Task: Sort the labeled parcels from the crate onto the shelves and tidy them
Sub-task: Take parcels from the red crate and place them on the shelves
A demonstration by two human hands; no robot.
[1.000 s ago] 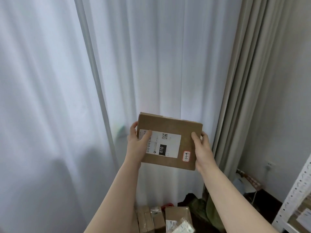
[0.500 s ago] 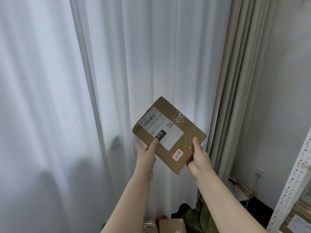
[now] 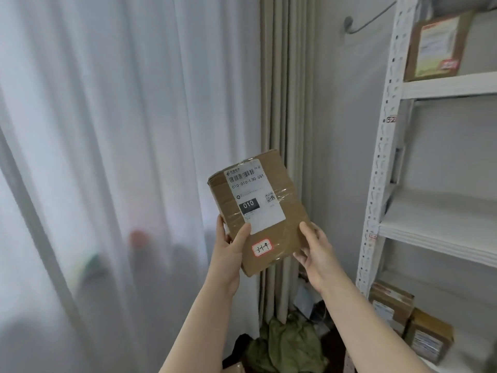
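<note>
Both hands, left and right, gripped a labelled cardboard parcel mid-frame, tilted, beside white shelves at right.

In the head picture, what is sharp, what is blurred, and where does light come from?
Head view: the held brown cardboard parcel is sharp; the brown parcels on the white metal shelves are blurred; light glows through the white curtain.

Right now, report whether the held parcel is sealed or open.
Sealed on the face shown: clear tape crosses the parcel and its label, no flap lifted. Left hand and right hand grip its lower edge.
</note>
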